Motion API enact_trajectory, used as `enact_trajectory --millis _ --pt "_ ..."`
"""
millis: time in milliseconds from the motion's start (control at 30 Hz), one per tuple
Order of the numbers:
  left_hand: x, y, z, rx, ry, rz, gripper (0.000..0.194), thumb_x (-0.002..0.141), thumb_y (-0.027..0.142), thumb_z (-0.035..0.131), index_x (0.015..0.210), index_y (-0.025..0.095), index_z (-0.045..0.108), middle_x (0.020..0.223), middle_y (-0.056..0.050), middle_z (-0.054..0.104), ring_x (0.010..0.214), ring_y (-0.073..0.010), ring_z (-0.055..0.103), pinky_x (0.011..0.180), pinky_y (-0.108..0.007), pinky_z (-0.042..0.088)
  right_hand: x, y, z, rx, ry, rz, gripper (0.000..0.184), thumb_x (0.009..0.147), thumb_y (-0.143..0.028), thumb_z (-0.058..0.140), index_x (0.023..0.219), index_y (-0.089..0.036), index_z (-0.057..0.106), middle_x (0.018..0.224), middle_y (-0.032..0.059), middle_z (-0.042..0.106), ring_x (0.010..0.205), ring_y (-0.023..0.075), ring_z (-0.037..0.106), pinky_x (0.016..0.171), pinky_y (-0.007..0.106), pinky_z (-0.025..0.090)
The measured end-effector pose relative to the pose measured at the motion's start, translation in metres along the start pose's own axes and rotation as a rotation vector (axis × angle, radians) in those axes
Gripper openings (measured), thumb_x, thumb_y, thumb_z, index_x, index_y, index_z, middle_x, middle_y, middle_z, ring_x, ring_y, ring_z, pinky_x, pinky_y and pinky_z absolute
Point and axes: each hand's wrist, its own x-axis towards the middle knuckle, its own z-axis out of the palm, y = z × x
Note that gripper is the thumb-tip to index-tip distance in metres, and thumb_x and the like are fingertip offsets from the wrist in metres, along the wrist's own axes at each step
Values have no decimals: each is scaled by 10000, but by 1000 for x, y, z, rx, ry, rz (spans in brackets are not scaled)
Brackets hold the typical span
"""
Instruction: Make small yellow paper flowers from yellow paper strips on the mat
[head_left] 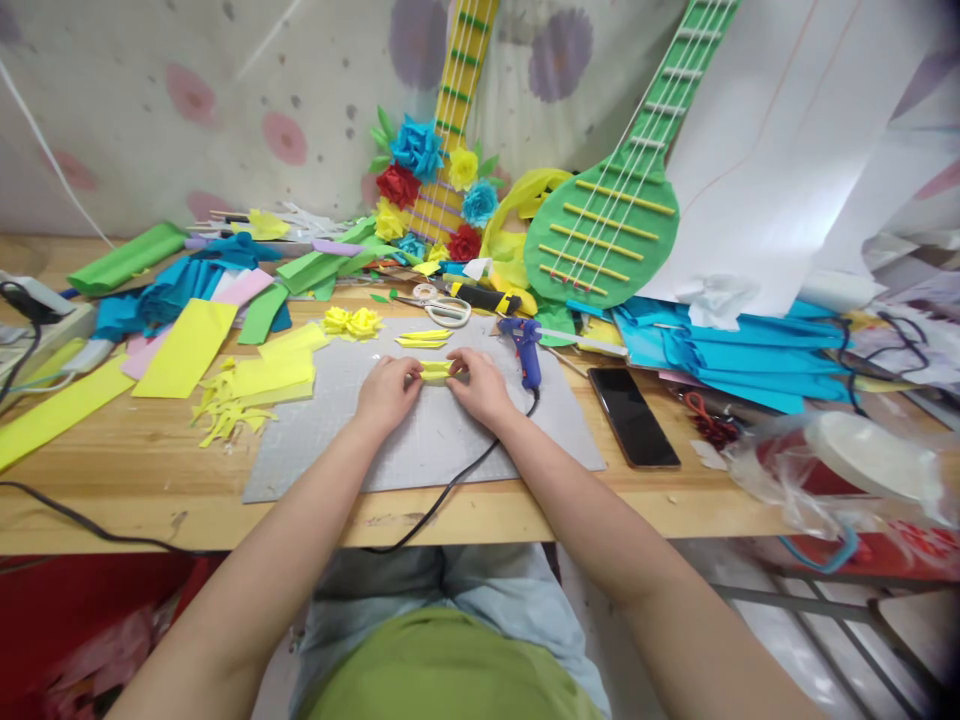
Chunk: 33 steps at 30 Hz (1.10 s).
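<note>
My left hand (388,390) and my right hand (480,385) meet over a grey cutting mat (420,450), fingers pinched together on a small folded yellow paper piece (436,371). Both hands are closed on it from either side. Just beyond lie two yellow paper strips (422,339) and a finished yellow paper flower (352,322). A blue glue gun (526,347) rests at the mat's right edge, its black cord (450,490) running under my right forearm.
Scissors (444,305) lie past the mat. A black phone (634,416) is to the right. Yellow paper sheets (187,345) and scraps (225,415) sit left. A green paper guitar (607,230), paper flowers (420,180) and blue paper (735,350) crowd the back.
</note>
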Motion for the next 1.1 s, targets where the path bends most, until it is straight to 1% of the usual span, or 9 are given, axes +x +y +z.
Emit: enact_trajectory --millis 167,300,400,600,833,1100 --pt "4 -2 4 -55 -12 -97 193 755 230 554 948 221 552 848 -33 648 934 -198 550 766 -304 413 0 0 3 17 -5 46 266 725 -175 539 986 -223 549 797 2 639 870 177 514 789 323 411" --pt "7 -2 7 -148 -5 -194 287 747 245 569 1014 210 469 831 -11 651 838 -171 584 705 -286 412 2 0 7 -4 -1 84 253 735 -168 518 981 -220 547 789 5 631 865 176 517 781 321 410" --pt "9 1 7 -167 16 -239 326 741 257 572 1030 206 430 814 -4 647 813 -166 592 683 -278 404 3 -1 9 -8 6 123 269 737 -174 513 1003 -209 533 784 6 628 861 180 520 779 320 406" --pt "9 5 7 -106 47 -267 379 729 249 563 1060 200 386 807 -3 646 800 -172 591 670 -279 398 4 -2 12 -52 23 150 283 750 -196 485 1032 -194 510 760 14 612 835 187 523 770 322 403" --pt "11 5 10 -78 58 -268 359 716 227 545 1035 209 382 804 -2 645 793 -174 592 690 -284 406 5 -3 17 -119 67 134 313 740 -168 471 1051 -181 500 726 25 599 812 206 522 752 324 397" --pt "10 5 10 -93 97 -232 351 702 212 543 1017 203 388 786 -2 631 805 -175 586 705 -287 409 5 -5 16 -196 52 110 278 773 -166 459 1047 -174 505 760 41 618 827 213 524 763 320 388"
